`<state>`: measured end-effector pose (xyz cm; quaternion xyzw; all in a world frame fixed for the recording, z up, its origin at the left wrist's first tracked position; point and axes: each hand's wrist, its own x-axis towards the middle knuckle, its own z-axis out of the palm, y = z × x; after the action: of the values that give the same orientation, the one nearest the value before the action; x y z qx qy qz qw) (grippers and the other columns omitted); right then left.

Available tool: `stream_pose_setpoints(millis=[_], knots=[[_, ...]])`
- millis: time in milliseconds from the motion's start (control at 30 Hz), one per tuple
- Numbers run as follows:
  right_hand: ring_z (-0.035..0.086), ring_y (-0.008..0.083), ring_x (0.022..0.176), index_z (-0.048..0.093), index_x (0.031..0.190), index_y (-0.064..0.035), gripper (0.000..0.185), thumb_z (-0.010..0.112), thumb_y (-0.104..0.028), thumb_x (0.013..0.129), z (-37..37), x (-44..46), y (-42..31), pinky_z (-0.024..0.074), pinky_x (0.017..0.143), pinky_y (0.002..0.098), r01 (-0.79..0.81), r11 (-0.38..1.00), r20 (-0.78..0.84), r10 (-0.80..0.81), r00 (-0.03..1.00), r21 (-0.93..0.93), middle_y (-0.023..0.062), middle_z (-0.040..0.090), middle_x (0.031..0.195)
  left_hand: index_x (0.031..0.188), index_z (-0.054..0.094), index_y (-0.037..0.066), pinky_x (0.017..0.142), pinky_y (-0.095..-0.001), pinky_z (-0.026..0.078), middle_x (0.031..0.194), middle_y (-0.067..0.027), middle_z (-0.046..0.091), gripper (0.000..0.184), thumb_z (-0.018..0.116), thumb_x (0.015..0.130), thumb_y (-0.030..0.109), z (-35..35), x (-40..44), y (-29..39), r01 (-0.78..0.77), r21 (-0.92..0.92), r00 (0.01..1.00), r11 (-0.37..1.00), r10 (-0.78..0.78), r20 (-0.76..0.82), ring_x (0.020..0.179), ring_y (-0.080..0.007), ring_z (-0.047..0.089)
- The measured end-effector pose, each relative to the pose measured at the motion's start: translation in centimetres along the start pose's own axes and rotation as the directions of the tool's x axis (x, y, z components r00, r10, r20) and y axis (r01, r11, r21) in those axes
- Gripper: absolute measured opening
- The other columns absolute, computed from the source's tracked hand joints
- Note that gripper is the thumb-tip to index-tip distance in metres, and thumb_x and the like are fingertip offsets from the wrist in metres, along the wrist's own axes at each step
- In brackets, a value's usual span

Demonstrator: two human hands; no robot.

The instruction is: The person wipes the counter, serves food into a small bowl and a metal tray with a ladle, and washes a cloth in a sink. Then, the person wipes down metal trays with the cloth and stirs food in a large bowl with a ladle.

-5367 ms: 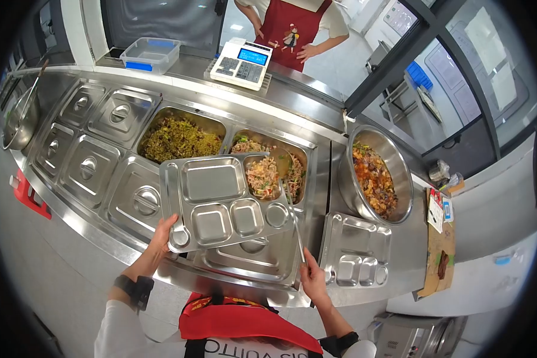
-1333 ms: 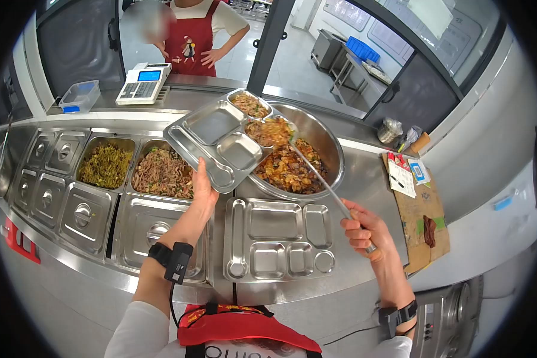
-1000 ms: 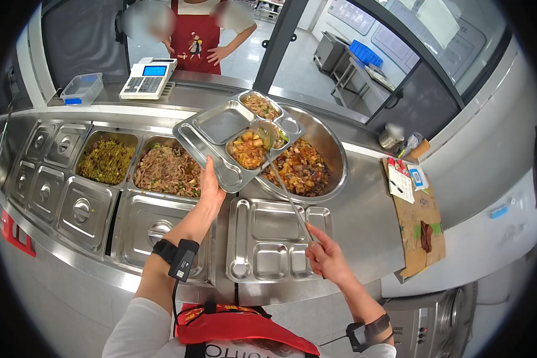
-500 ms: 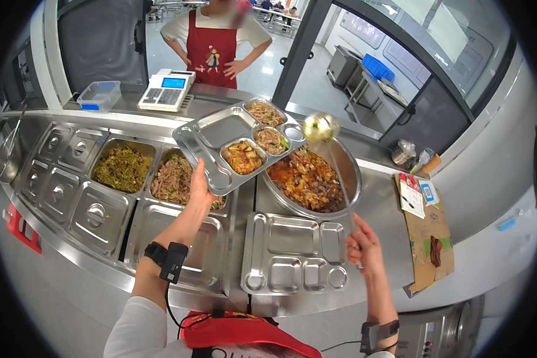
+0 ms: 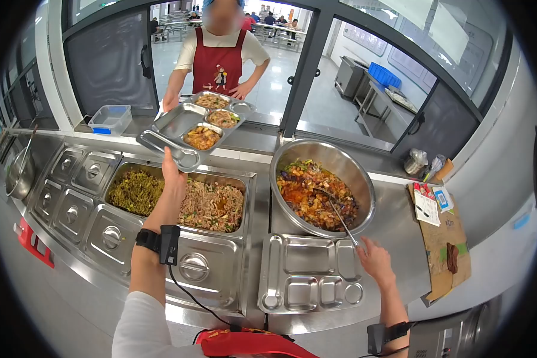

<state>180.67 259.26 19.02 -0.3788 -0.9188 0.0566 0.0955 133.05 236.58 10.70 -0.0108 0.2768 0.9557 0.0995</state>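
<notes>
My left hand [image 5: 172, 172] is closed on the near edge of a steel compartment tray [image 5: 176, 122], held out at the counter's far side. Three of its compartments hold cooked food; the large one is bare. A person's hand [image 5: 170, 102] is at the tray's far left edge. My right hand [image 5: 376, 261] is closed at the handle end of a ladle [image 5: 340, 216], whose head is sunk in the stew and hidden. That stew fills the lower part of a big steel bowl [image 5: 367, 185]. Just left of my right hand, a second compartment tray [image 5: 309, 255] lies flat with nothing in it.
Pans of chopped greens [image 5: 134, 190] and shredded meat [image 5: 215, 206] stand below my left arm, beside lidded pans [image 5: 110, 235]. A clear plastic box [image 5: 110, 119] sits on the ledge. Cardboard [image 5: 441, 238] lies at right. Across the counter stands a person in a red apron [image 5: 218, 65].
The tray in my left hand has moved away and left, toward the person, whose hand has come to it. The ladle has come down from the air into the stew.
</notes>
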Motion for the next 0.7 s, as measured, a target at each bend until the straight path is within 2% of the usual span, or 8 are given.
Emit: stream_pose_setpoints(millis=[133, 233, 300, 433, 533, 567, 667, 700], knots=[[0.053, 0.0284, 0.088, 0.053, 0.099, -0.0075, 0.027, 0.054, -0.007, 0.072, -1.0, -1.1, -1.7, 0.0453, 0.070, 0.0346, 0.270, 0.941, -0.291, -0.204, 0.935, 0.206, 0.0118, 0.047, 0.102, 0.105, 0.042, 0.001, 0.075, -0.0356, 0.047, 0.098, -0.0094, 0.052, 0.039, 0.044, 0.084, 0.034, -0.3, 0.2, 0.6, -0.016, -0.003, 1.000, 1.000, 0.016, -0.002, 0.086, -0.0217, 0.054], [0.053, 0.0260, 0.087, 0.054, 0.097, -0.0057, 0.030, 0.053, 0.003, 0.068, -0.2, -2.6, -1.7, 0.0455, 0.070, 0.0319, 0.318, 0.893, -0.307, -0.221, 0.926, 0.317, 0.0120, 0.048, 0.098, 0.104, 0.043, 0.002, 0.075, -0.0358, 0.047, 0.098, -0.0087, 0.053, 0.039, 0.045, 0.083, 0.035, -0.8, 0.5, 0.7, -0.030, 0.031, 0.999, 0.999, 0.029, 0.031, 0.086, -0.0209, 0.055], [0.053, 0.0245, 0.083, 0.055, 0.095, -0.0061, 0.030, 0.052, 0.005, 0.067, 1.0, -3.9, -0.8, 0.0454, 0.067, 0.0302, 0.346, 0.882, -0.331, -0.238, 0.913, 0.320, 0.0124, 0.048, 0.097, 0.105, 0.044, 0.002, 0.075, -0.0352, 0.047, 0.098, -0.0082, 0.053, 0.039, 0.044, 0.083, 0.035, 1.0, -0.4, 1.7, -0.014, 0.063, 1.000, 0.998, 0.013, 0.012, 0.087, -0.0204, 0.055], [0.049, 0.0273, 0.087, 0.056, 0.094, -0.0077, 0.036, 0.051, 0.008, 0.062, 2.5, -6.5, 0.5, 0.0404, 0.074, 0.0352, 0.341, 0.914, -0.404, -0.232, 0.885, 0.221, 0.0116, 0.048, 0.097, 0.115, 0.036, 0.006, 0.091, -0.0382, 0.036, 0.115, -0.0113, 0.043, 0.044, 0.040, 0.084, 0.037, 4.7, 1.3, 2.8, -0.148, 0.070, 0.961, 0.986, 0.127, 0.247, 0.107, -0.0219, 0.043], [0.041, 0.0299, 0.101, 0.055, 0.097, -0.0066, 0.036, 0.049, 0.008, 0.064, 3.4, -8.6, 1.2, 0.0315, 0.087, 0.0406, 0.362, 0.929, -0.434, -0.295, 0.851, 0.078, 0.0128, 0.044, 0.104, 0.121, 0.026, 0.007, 0.096, -0.0429, 0.029, 0.123, -0.0175, 0.030, 0.053, 0.041, 0.083, 0.041, 8.7, -0.5, 3.1, -0.060, 0.034, 0.949, 0.998, 0.047, 0.313, 0.115, -0.0314, 0.030], [0.040, 0.0301, 0.102, 0.053, 0.100, -0.0062, 0.037, 0.048, 0.008, 0.065, 3.8, -9.6, 1.4, 0.0310, 0.088, 0.0401, 0.329, 0.938, -0.422, -0.257, 0.869, 0.107, 0.0132, 0.042, 0.108, 0.123, 0.013, 0.006, 0.095, -0.0474, 0.029, 0.124, -0.0222, 0.022, 0.068, 0.051, 0.078, 0.038, 7.6, 0.3, 2.8, 0.029, 0.057, 0.937, 0.998, -0.047, 0.346, 0.114, -0.0373, 0.029], [0.039, 0.0299, 0.104, 0.052, 0.103, -0.0054, 0.040, 0.046, 0.008, 0.066, 5.9, -11.4, 1.4, 0.0315, 0.088, 0.0386, 0.244, 0.939, -0.389, -0.137, 0.911, 0.242, 0.0140, 0.040, 0.111, 0.104, 0.033, 0.004, 0.092, -0.0453, 0.035, 0.113, -0.0218, 0.035, 0.044, 0.056, 0.077, 0.029, 7.7, -3.2, 0.9, 0.109, 0.131, 0.909, 0.985, -0.152, 0.388, 0.106, -0.0348, 0.038], [0.039, 0.0297, 0.104, 0.052, 0.104, -0.0051, 0.040, 0.046, 0.008, 0.066, 6.5, -12.1, 1.8, 0.0320, 0.087, 0.0381, 0.209, 0.936, -0.377, -0.092, 0.922, 0.282, 0.0141, 0.040, 0.111, 0.099, 0.038, 0.003, 0.088, -0.0426, 0.038, 0.106, -0.0196, 0.043, 0.033, 0.055, 0.077, 0.021, 7.1, -3.6, 0.5, 0.105, 0.276, 0.898, 0.955, -0.210, 0.387, 0.099, -0.0315, 0.044]])
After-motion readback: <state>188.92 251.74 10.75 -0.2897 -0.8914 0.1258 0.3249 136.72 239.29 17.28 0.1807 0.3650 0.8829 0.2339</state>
